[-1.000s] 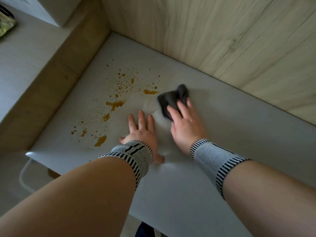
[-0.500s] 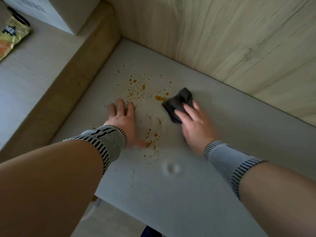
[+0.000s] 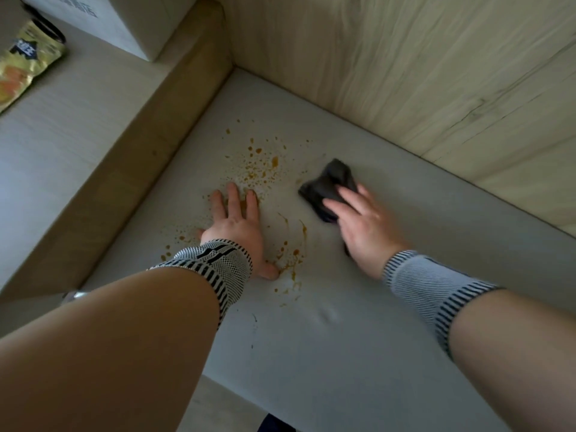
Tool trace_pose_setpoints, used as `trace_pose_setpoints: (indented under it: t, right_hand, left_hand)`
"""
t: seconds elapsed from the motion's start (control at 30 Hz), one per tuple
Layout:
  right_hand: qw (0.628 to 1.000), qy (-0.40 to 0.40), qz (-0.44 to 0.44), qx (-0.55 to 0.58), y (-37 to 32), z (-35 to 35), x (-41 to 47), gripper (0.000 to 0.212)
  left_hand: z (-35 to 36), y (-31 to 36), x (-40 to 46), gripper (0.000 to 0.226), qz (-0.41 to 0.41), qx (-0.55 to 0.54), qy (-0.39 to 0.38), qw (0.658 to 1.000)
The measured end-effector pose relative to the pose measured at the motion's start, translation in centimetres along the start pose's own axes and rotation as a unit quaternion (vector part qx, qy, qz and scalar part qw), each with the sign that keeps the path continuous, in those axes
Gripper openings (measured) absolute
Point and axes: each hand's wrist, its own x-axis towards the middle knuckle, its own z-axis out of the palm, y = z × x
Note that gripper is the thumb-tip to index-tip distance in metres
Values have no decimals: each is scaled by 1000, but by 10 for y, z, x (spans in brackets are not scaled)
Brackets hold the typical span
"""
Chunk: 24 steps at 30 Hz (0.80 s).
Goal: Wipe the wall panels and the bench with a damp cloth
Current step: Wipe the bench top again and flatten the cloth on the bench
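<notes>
The grey bench seat [image 3: 389,307] carries orange-brown splatter [image 3: 261,169] and smeared streaks [image 3: 294,254] near its left end. My left hand [image 3: 238,226] lies flat on the seat with fingers spread, resting over part of the stains. A dark crumpled cloth [image 3: 327,185] sits to the right of the splatter. My right hand [image 3: 364,226] presses down on it with straight fingers. Light wood-grain wall panels [image 3: 420,73] rise behind the bench.
A wooden side panel [image 3: 149,126] borders the bench on the left. Beyond it a pale surface holds a yellow snack bag [image 3: 21,67] and a white box [image 3: 131,23]. The bench's front edge runs below my left forearm.
My left hand has slid left across the stains, leaving smeared streaks behind it. The cloth under my right hand has shifted slightly right of the splatter. The view has tilted toward the corner.
</notes>
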Motion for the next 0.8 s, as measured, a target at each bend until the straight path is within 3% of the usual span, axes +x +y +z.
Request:
trace_pose_setpoints:
  t: [0.07, 0.17, 0.23, 0.27, 0.33, 0.4, 0.43, 0.5, 0.6, 0.67, 0.73, 0.8]
  right_hand:
    - [995, 0, 96, 25, 19, -15, 4, 43]
    - [960, 92, 261, 51, 12, -19, 29, 60]
    - [947, 103, 297, 71, -18, -10, 47, 70]
    - [957, 88, 267, 73, -34, -2, 51, 70]
    - [989, 48, 123, 71, -58, 15, 46, 66]
    - [999, 5, -26, 38, -56, 19, 28, 62]
    - [998, -6, -52, 25, -45, 17, 20, 63]
    - [1000, -12, 0, 27, -14, -1, 13, 64]
    - [972, 23, 225, 57, 9, -25, 26, 60]
    - [953, 41, 296, 42, -4, -24, 47, 60]
    - [962, 23, 268, 55, -37, -16, 61, 63]
    - [988, -14, 137, 65, -64, -1, 62, 65]
  left_hand:
    - [0, 0, 0, 152, -3, 0, -7, 1000]
    - [0, 0, 2, 152, -4, 1, -12, 1000]
    - [1, 0, 2, 153, -4, 4, -14, 1000]
    - [1, 0, 3, 153, -2, 7, -12, 1000]
    - [2, 0, 4, 153, 0, 10, -6, 1000]
    - [2, 0, 4, 153, 1, 6, -5, 1000]
    - [2, -1, 4, 153, 3, 2, -6, 1000]
    - [2, -1, 5, 153, 10, -4, -11, 1000]
    - [4, -3, 6, 152, 14, -9, -9, 1000]
    - [4, -3, 7, 152, 15, -11, -12, 1000]
    - [4, -3, 6, 153, 17, -13, -13, 1000]
    - [3, -2, 6, 152, 17, -17, -8, 1000]
